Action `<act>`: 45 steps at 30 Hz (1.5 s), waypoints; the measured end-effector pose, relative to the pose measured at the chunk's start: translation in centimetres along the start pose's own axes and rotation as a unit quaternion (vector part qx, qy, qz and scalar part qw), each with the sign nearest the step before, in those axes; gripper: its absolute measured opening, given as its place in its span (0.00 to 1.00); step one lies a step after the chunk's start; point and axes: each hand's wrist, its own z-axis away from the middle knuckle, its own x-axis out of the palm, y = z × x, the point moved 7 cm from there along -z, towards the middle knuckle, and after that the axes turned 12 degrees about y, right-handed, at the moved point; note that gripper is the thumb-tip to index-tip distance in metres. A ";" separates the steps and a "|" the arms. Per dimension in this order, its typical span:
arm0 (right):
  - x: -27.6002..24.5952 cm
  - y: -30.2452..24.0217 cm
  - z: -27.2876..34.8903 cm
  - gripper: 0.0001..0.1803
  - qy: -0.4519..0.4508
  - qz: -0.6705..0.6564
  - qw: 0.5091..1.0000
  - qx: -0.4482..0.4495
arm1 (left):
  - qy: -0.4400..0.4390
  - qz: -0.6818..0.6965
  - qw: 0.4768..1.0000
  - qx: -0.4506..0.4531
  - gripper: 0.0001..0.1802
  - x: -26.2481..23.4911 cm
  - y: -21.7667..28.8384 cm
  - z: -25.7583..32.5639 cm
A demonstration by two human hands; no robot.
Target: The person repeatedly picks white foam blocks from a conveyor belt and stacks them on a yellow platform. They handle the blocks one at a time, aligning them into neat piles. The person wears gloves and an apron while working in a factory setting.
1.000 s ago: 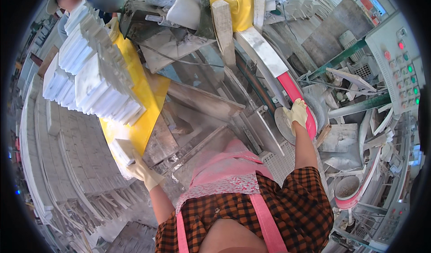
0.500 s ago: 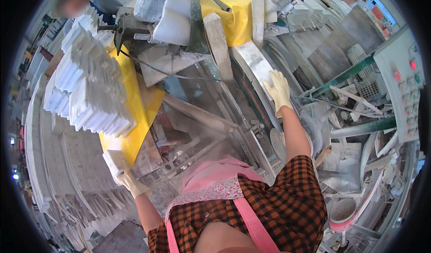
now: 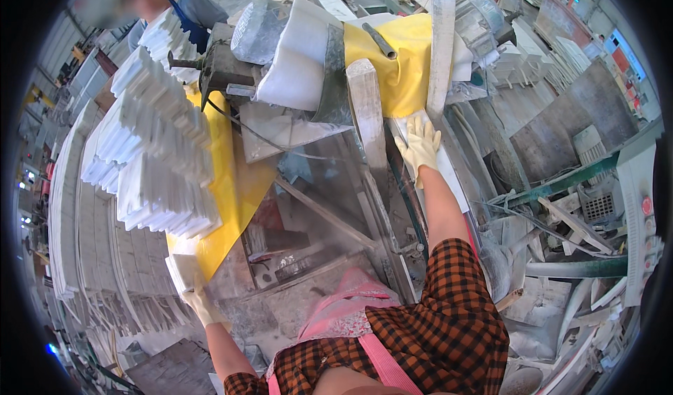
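Observation:
My right hand (image 3: 419,145), in a pale work glove, is stretched forward and lies flat on a long white stone slab (image 3: 449,178) that runs along the right side of a dusty cutting machine (image 3: 308,206). My left hand (image 3: 200,302), gloved too, is low on the left and grips a small white stone block (image 3: 184,270) at the foot of a stack of white stone strips (image 3: 158,157). The stack rests on a yellow sheet (image 3: 228,185).
Another person (image 3: 172,6) in blue stands at the far side of the stack. A yellow cover (image 3: 396,62) and white stone pieces sit on top of the machine. Broken stone offcuts (image 3: 561,255) pile up on the right beside a control panel (image 3: 641,213). More stone strips line the left.
My right hand has moved from the near right, by a pink-rimmed part, forward and up along the white slab. My left hand stays low on the left with its block.

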 end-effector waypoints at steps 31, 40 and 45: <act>-17.9 8.2 22.2 0.49 -0.188 -0.008 0.978 -0.091 | 0.024 -0.109 0.991 0.077 0.34 0.1 -1.5 -2.0; -13.7 7.0 22.1 0.54 -0.118 0.161 0.978 -0.062 | -0.009 -0.029 1.000 0.006 0.38 0.0 -4.2 -3.3; -14.8 6.6 20.5 0.40 -0.004 0.125 0.983 -0.138 | -0.034 -0.077 0.996 0.012 0.35 0.1 -5.2 -3.9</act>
